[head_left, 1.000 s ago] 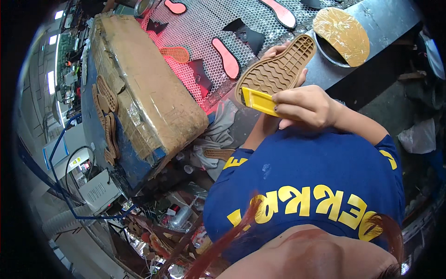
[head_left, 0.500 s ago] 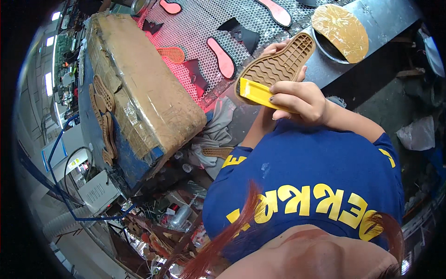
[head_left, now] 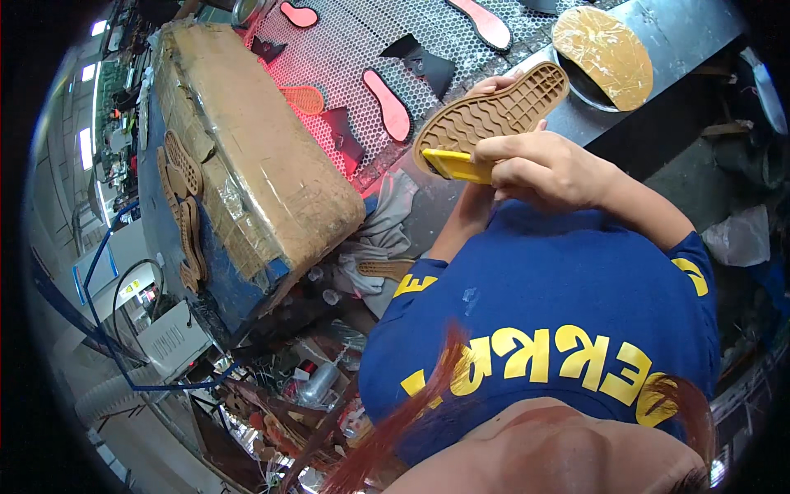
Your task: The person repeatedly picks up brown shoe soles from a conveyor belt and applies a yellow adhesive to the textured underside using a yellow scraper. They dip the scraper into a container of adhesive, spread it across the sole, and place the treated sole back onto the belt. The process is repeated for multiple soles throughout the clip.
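Note:
A tan shoe sole (head_left: pixel 502 111), its ridged, gridded tread toward me, is gripped by my left hand (head_left: pixel 494 85). Most of that hand is hidden behind the sole; fingertips show along its far edge. In my right hand (head_left: pixel 543 169) is a flat yellow plastic tool (head_left: pixel 457 165), pinched between thumb and fingers. The tool's far end lies at the sole's lower left rim. Whether it presses on the rim or just covers it I cannot tell. Beyond the sole, a white mesh conveyor (head_left: pixel 346 58) carries pink-topped insoles (head_left: pixel 388 105) and black upper pieces (head_left: pixel 424 66).
A large taped cardboard box (head_left: pixel 255 140) stands at the left, with several tan soles (head_left: pixel 188 165) on the blue surface beside it. To the right of the sole, a round pan (head_left: pixel 586 86) is partly covered by a tan lid-like piece (head_left: pixel 605 58). A grey cloth (head_left: pixel 387 222) hangs near the box.
The sole has tilted a little, its right end swinging slightly right and down. My right hand has turned, so the yellow tool now shows more edge-on. The pieces on the mesh have shifted slightly left.

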The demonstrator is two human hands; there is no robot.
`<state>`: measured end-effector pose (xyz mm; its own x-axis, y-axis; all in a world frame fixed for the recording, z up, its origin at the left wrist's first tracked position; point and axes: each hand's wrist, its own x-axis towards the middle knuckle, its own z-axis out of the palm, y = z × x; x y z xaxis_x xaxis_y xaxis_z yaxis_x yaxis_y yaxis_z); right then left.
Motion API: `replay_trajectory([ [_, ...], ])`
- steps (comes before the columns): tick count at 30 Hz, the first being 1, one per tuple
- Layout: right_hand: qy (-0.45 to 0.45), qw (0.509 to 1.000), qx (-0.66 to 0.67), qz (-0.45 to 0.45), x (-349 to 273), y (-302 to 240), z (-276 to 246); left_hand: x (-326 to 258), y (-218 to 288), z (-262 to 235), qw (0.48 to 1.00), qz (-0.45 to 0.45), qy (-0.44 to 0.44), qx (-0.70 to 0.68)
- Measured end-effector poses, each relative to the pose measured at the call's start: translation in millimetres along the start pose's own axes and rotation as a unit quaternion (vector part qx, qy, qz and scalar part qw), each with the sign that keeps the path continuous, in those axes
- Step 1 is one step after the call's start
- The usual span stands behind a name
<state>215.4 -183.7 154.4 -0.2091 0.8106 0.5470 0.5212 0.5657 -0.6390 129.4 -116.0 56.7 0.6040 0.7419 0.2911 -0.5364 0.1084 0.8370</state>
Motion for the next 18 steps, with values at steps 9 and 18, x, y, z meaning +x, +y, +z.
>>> replay_trajectory([
  [9,0.174,0.982,0.023,0.062,-14.1,-2.8,-27.8,3.9,-0.6,2.7,0.997,0.005,-0.034,-0.064],
  [18,0.551,0.646,0.429,0.307,-54.0,43.6,-44.0,37.3,10.4,-61.8,0.833,-0.369,-0.013,-0.413],
])
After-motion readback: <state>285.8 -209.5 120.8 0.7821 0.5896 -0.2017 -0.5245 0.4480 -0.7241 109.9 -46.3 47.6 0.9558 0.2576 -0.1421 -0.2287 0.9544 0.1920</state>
